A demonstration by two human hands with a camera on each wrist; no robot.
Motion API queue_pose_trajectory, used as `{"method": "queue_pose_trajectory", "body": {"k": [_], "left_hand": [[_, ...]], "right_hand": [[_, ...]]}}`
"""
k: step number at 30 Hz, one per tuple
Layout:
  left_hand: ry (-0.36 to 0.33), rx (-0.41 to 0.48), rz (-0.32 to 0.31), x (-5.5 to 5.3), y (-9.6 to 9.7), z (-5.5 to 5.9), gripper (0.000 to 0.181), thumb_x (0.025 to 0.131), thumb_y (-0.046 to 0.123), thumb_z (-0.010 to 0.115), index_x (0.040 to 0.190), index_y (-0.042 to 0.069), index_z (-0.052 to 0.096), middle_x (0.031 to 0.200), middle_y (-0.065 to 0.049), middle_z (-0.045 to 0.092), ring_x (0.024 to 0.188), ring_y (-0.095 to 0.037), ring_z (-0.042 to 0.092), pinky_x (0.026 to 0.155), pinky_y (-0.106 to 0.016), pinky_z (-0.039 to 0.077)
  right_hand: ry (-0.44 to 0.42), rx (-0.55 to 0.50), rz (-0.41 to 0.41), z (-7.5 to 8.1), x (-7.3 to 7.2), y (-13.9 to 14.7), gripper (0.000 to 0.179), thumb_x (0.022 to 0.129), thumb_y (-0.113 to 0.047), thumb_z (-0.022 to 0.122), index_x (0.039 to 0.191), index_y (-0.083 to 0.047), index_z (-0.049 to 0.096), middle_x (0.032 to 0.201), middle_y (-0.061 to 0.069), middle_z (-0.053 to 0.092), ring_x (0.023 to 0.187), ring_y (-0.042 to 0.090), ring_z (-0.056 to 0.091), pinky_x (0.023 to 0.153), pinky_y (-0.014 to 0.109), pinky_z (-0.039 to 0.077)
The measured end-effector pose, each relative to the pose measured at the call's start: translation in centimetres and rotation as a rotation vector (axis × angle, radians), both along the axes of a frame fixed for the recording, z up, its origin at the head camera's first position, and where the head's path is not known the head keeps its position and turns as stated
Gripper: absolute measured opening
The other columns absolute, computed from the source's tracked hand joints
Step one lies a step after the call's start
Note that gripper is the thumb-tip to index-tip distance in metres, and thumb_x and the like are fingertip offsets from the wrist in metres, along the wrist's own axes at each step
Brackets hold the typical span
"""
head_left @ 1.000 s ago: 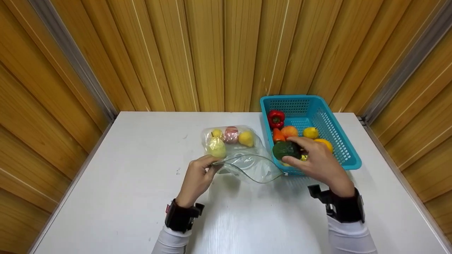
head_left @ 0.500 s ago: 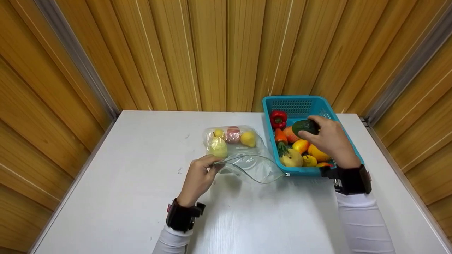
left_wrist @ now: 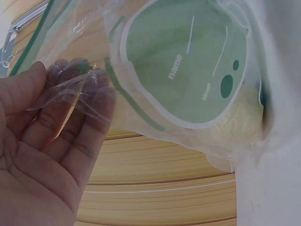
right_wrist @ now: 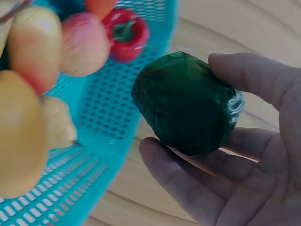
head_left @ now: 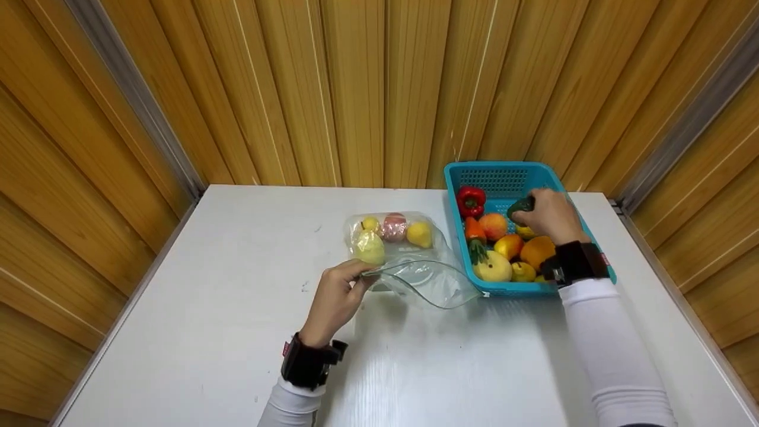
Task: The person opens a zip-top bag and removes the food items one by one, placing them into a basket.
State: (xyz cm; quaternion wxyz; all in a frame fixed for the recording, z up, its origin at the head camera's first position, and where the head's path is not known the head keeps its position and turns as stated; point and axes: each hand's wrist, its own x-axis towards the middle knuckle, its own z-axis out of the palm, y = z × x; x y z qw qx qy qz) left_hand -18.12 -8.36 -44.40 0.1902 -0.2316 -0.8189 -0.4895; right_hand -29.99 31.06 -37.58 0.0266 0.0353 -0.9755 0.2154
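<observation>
1. Right hand [head_left: 551, 214]: fingers and thumb curve round a dark green fruit [right_wrist: 186, 106]. In the right wrist view the thumb lies against one side and the fingers against the other, spread about as wide as the fruit; the palm shows behind.
2. Position of the dark green fruit: in the head view it appears over the far right part of the blue basket [head_left: 504, 289]. Cannot tell whether it touches anything there.
3. Left hand [head_left: 338, 299]: thumb and fingertips close together, pinching the left end of the mouth of a clear bag [head_left: 424, 270]. In the left wrist view the fingers show through the film, slightly bent.
4. Clear bag lies on the white table [head_left: 267, 249], left of the basket, mouth gaping toward the person. Printed label [left_wrist: 183, 61] is green, with the words "name" and "time".
5. Inside the bag: a small yellow fruit [head_left: 370, 224], a red fruit [head_left: 394, 228], a yellow fruit [head_left: 420, 235], a pale green-yellow fruit [head_left: 370, 247].
6. Basket contents: red pepper [head_left: 471, 200] at far left; orange carrot [head_left: 474, 228] with green top nearer; peach-coloured fruit [head_left: 493, 226] beside it; yellow-red fruit [head_left: 509, 246], orange fruit [head_left: 536, 252], pale yellow round fruit [head_left: 493, 267] and yellow pear [head_left: 523, 271] toward the near side.
7. Both wrists carry black straps [head_left: 308, 362] above white sleeves [head_left: 616, 350]. Wood-patterned panels [head_left: 332, 89] stand behind the table.
</observation>
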Motion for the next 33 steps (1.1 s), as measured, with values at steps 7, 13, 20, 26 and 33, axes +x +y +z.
{"method": "queue_pose_trajectory", "body": {"k": [7, 13, 20, 26, 33], "left_hand": [[-0.005, 0.009, -0.002, 0.0, 0.0, 0.0, 0.014, 0.094, 0.0, 0.072, 0.103, 0.006, 0.081, 0.101, -0.002, 0.078, 0.088, -0.013, 0.069, 0.078, -0.029, 0.058], [-0.001, 0.009, -0.009, 0.1, 0.0, -0.1, 0.014, 0.094, -0.002, 0.071, 0.101, 0.005, 0.08, 0.1, -0.003, 0.077, 0.088, -0.013, 0.068, 0.078, -0.029, 0.058], [0.014, 0.005, -0.015, 0.0, 0.0, 0.1, 0.012, 0.094, -0.001, 0.071, 0.101, 0.004, 0.08, 0.1, -0.003, 0.078, 0.088, -0.013, 0.069, 0.078, -0.029, 0.058], [0.026, -0.012, -0.002, 0.0, 0.0, 0.1, 0.012, 0.094, 0.0, 0.072, 0.1, 0.005, 0.08, 0.096, -0.001, 0.077, 0.084, -0.011, 0.067, 0.074, -0.028, 0.056], [0.019, -0.006, -0.003, 0.1, 0.1, 0.2, 0.011, 0.093, 0.001, 0.073, 0.099, 0.005, 0.08, 0.095, -0.001, 0.077, 0.084, -0.011, 0.066, 0.074, -0.028, 0.056]], "right_hand": [[-0.079, 0.01, -0.026, -1.5, -1.5, 0.6, 0.037, 0.094, -0.018, 0.07, 0.113, 0.011, 0.059, 0.09, 0.018, 0.05, 0.083, 0.033, 0.052, 0.064, 0.035, 0.042], [-0.092, 0.004, -0.031, -2.6, -2.1, 1.2, 0.038, 0.096, -0.014, 0.065, 0.12, 0.015, 0.057, 0.098, 0.027, 0.055, 0.088, 0.038, 0.054, 0.073, 0.044, 0.049], [-0.173, 0.003, -0.051, -1.9, -2.0, 1.3, 0.062, 0.1, -0.018, 0.059, 0.146, 0.019, 0.04, 0.147, 0.043, 0.04, 0.12, 0.05, 0.048, 0.106, 0.065, 0.043], [-0.119, 0.026, -0.012, -0.5, -0.8, 0.6, 0.058, 0.101, -0.02, 0.059, 0.143, 0.019, 0.045, 0.144, 0.043, 0.044, 0.119, 0.051, 0.051, 0.104, 0.065, 0.045], [0.095, -0.041, 0.06, 1.9, 2.6, -2.0, 0.051, 0.1, -0.014, 0.063, 0.139, 0.017, 0.051, 0.139, 0.039, 0.053, 0.122, 0.052, 0.053, 0.104, 0.065, 0.044]]}}
